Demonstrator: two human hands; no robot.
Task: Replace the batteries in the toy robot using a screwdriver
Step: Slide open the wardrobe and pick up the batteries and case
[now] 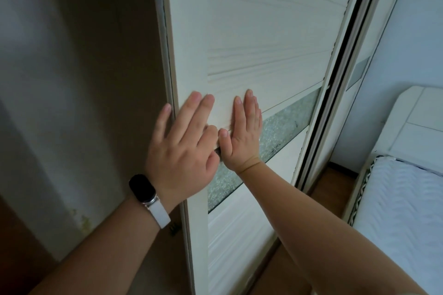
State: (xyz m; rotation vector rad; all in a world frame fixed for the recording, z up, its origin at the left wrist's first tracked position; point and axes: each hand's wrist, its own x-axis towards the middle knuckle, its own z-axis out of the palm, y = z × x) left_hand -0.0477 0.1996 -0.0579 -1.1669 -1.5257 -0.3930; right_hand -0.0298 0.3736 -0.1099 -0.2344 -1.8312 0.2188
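Note:
Both my hands press flat against a white sliding wardrobe door (263, 38). My left hand (184, 148), with a dark watch on a white strap at the wrist, lies by the door's left edge, its little finger past that edge. My right hand (244, 132) lies just to its right with straight fingers, above a band of patterned glass (280, 127). A small dark thing shows between the two hands, too hidden to name. No toy robot, screwdriver or batteries are in view.
Left of the door the wardrobe's dark inside (79, 79) stands open. A second door panel and its track (335, 74) run down the right. A bed with a white mattress (402, 211) and headboard (414, 127) stands at the far right on a wooden floor.

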